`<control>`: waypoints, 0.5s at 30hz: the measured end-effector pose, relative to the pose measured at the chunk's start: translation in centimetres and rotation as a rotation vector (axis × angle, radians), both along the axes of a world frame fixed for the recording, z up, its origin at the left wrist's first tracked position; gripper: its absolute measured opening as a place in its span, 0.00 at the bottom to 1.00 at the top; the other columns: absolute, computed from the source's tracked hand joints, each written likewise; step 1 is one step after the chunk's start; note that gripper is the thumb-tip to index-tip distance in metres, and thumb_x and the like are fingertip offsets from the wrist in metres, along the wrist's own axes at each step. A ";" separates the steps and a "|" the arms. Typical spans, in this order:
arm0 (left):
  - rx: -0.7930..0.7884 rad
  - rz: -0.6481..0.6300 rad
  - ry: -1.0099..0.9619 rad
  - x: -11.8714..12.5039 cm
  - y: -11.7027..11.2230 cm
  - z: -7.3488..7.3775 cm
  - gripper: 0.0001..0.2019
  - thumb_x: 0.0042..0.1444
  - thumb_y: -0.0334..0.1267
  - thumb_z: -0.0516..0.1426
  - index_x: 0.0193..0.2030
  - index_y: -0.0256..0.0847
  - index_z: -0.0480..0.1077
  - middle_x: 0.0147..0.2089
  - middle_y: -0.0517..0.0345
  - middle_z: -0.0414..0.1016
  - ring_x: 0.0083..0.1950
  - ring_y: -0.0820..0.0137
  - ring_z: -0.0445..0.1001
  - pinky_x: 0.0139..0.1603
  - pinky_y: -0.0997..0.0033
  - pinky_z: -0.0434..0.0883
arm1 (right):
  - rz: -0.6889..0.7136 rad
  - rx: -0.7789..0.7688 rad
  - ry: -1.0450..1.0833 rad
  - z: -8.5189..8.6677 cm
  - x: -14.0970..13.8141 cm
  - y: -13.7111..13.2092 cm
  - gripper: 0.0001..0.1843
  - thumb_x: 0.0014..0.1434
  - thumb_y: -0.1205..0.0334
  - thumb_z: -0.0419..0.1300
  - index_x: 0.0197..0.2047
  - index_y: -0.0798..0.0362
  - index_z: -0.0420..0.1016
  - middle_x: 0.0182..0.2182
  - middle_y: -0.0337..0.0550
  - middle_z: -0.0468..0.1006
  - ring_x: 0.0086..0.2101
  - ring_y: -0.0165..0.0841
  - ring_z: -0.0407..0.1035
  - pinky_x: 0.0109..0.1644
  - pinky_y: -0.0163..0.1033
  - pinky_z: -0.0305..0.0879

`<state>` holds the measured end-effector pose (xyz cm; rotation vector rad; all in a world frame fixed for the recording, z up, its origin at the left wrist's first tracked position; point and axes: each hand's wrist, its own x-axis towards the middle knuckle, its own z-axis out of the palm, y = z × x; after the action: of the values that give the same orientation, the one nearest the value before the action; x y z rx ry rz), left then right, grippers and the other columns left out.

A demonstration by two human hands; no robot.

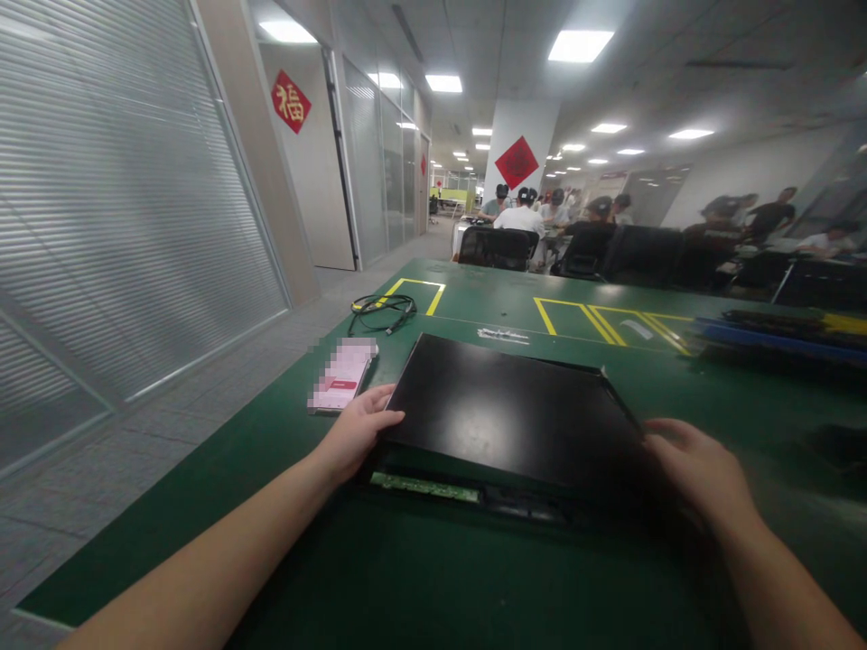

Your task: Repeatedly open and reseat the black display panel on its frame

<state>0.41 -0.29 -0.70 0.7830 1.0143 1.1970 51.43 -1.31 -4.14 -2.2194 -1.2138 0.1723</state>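
Note:
A flat black display panel [501, 406] with a glossy dark face lies in front of me, its near edge raised above a black frame [521, 502]. Along that frame's near side runs a narrow green circuit board [426, 487]. My left hand [362, 429] grips the panel's left edge, thumb on top and fingers beneath. At the right edge, my right hand [697, 460] is closed on the panel, its fingertips partly hidden; whether it also touches the frame I cannot tell. Beyond my left hand rests a phone [344, 375] with a pink screen.
The green table [203, 524] carries a coiled black cable [383, 313], a small white strip [501, 336] and yellow tape outlines [569, 316]. To the right sits a blue tray [778, 348] with dark items. Black chairs [498, 248] and several people stand beyond the far edge.

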 end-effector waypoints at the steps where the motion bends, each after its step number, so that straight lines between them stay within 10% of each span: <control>1: 0.001 -0.008 -0.005 0.0 0.0 0.0 0.32 0.43 0.20 0.76 0.57 0.37 0.83 0.51 0.43 0.96 0.54 0.49 0.94 0.48 0.63 0.87 | -0.004 0.000 -0.001 0.0 -0.1 0.0 0.19 0.56 0.46 0.65 0.46 0.41 0.92 0.37 0.50 0.92 0.37 0.52 0.82 0.36 0.50 0.71; 15: -0.016 -0.016 0.016 0.1 -0.3 0.7 0.31 0.45 0.22 0.74 0.58 0.40 0.86 0.53 0.44 0.96 0.57 0.47 0.94 0.41 0.65 0.85 | 0.015 -0.041 0.001 0.7 -0.8 -0.5 0.20 0.58 0.44 0.63 0.46 0.41 0.92 0.38 0.51 0.91 0.38 0.54 0.83 0.37 0.51 0.71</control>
<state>0.50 -0.61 -0.05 0.7875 1.0279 1.1689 50.59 -1.78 -3.42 -2.2458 -1.2366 0.2065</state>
